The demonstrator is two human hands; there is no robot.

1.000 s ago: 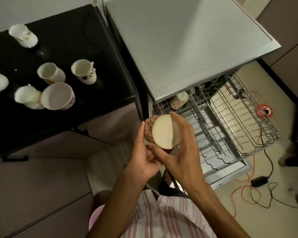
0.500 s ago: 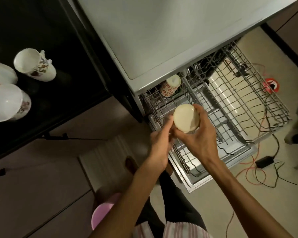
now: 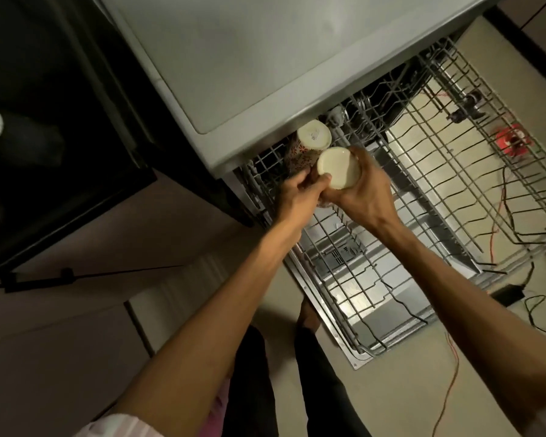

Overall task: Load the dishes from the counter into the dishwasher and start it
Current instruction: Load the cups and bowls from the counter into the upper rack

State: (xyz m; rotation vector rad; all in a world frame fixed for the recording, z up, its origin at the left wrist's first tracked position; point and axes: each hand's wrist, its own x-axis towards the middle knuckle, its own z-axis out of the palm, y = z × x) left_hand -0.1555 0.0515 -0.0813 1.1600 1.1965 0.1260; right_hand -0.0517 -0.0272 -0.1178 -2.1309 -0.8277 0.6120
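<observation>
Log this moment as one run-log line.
phase: loading rack | held cup: upside down, both hands on it | left hand: grips | right hand: grips | racked cup: beside it in the rack | dishwasher: not started

Both hands lowered the cup (image 3: 433,167) beside the racked cup (image 3: 314,139).

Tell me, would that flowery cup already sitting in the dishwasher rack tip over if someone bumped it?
Probably, yes. The flowery cup looks tall and narrow and already leans among the wires of the rack, so a nudge might topple it. It looks like glazed ceramic, so likely stiff, smooth and chippable. The held cup, gripped by both hands, is very close to it.
</observation>
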